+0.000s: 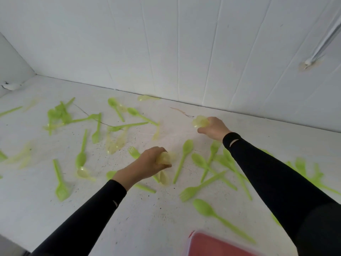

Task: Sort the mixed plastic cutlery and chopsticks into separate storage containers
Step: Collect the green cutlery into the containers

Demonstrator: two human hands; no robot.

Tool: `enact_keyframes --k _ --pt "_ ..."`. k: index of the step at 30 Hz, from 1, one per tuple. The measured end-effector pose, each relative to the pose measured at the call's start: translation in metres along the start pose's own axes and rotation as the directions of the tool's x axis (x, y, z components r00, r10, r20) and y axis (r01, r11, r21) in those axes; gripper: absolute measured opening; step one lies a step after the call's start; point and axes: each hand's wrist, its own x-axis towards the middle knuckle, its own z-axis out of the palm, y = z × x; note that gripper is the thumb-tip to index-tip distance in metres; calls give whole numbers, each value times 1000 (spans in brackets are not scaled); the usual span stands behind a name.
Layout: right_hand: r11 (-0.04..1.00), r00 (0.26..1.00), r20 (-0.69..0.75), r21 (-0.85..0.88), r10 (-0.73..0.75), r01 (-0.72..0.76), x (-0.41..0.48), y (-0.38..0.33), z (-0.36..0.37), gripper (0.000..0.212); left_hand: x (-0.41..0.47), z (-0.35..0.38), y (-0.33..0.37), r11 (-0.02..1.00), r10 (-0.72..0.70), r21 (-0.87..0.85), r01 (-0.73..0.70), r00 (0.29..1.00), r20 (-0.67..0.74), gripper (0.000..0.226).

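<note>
Fingers of left hand (147, 162) and right hand (215, 128) each clutch pale spoons (200, 121); one red container (217, 244).

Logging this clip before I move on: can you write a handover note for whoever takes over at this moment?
Left hand grips pale yellow spoons. Right hand grips a second pale bunch near the wall.
Green cutlery lies scattered over the table, such as a green fork and a green spoon. Red container at the near edge; contents not visible.
Done: some pale spoons gathered.
Left: the rest needs sorting; no chopsticks seen.
</note>
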Motion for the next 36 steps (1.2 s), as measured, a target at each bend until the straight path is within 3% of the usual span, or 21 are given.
enact_keyframes --k 2,4,6,10,14,17,19,21,22,24,26,28,31,33,36 --pt "975 987 -132 -216 -87 57 9 -2 5 21 0 3 -5 1000 20 15 -22 995 100 42" --pt "921 968 -155 -366 -200 131 19 1 9 29 -1 5 -9 996 56 55 -68 980 193 47" --pt "880 968 -66 -434 -243 192 25 4 12 40 0 9 -13 988 81 112 -109 970 231 50" --pt "807 963 -46 -558 -266 197 24 11 18 50 1 14 -12 951 82 284 -124 984 155 44" --pt "807 982 -83 -584 -171 91 16 21 22 35 0 9 -3 952 136 274 -133 991 8 34" --pt "928 997 -48 -371 -58 36 8 26 8 35 5 -2 15 972 193 170 -165 966 -171 24" --pt "942 997 -29 -333 -66 52 -4 31 -2 17 9 -6 37 971 227 138 -196 936 -268 21" --pt "938 997 -34 -342 -67 52 -19 37 -8 6 13 -6 58 983 180 39 -178 919 -350 17" --pt "952 997 -42 -301 -67 51 -30 40 -13 14 15 -3 70 988 128 -38 -153 920 -372 16" --pt "992 992 -102 -112 -73 62 -56 43 -23 27 20 5 91 956 3 -276 -100 943 -334 17" --pt "984 986 -162 162 -48 75 -87 43 -37 24 21 18 110 874 -73 -482 -71 959 -273 19" --pt "893 984 -176 444 -1 81 -121 53 -50 12 22 38 133 876 -94 -481 -40 963 -252 21" --pt "743 986 -160 665 44 75 -166 72 -64 8 24 69 168 910 -71 -413 -47 961 -266 25" --pt "686 985 -152 725 85 53 -183 86 -64 10 24 86 186 810 -60 -585 -41 986 -153 32" --pt "662 973 -171 749 155 26 -196 102 -61 14 18 112 200 567 88 -824 5 994 67 36"
